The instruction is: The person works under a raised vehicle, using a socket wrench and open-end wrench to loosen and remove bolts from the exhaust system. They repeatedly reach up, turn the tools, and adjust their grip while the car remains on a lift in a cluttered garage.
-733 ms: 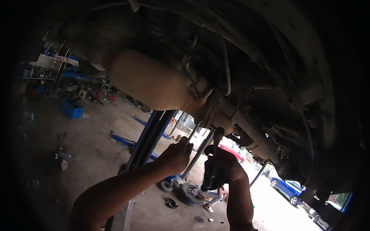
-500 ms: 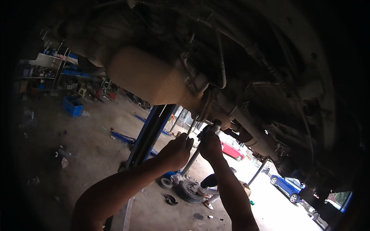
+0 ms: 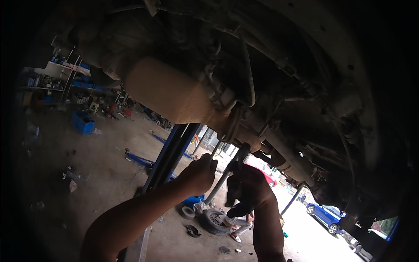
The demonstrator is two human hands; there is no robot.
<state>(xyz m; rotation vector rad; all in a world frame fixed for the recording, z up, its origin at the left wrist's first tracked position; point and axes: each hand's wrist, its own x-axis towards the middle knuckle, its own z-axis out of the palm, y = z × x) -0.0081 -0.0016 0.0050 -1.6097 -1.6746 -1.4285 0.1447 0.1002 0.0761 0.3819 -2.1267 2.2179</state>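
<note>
Both my arms reach up under the raised car, toward an exhaust joint [image 3: 252, 144] behind the large rusty muffler [image 3: 161, 91]. My left hand [image 3: 200, 174] is closed round a thin metal rod [image 3: 216, 149], whose upper end meets the pipework beside the joint. To its right, my right hand [image 3: 251, 185] is bent round a dark tool with a rounded head [image 3: 243, 151]. That head is close below the joint; whether it touches is too dark to tell. Shadow hides the tool's lower part and its exact kind.
A dark lift post [image 3: 168, 153] stands behind my left arm. Below, a person sits by a tyre [image 3: 214, 222] on the floor. A blue crate [image 3: 83, 122] and cluttered shelves [image 3: 46, 81] are at the left. A red car [image 3: 267, 172] and a blue car [image 3: 325, 214] stand outside.
My right hand has swung down and to the right, with the dark tool's head a little lower. The left hand stays on the rod, nearly still. The view has shifted slightly.
</note>
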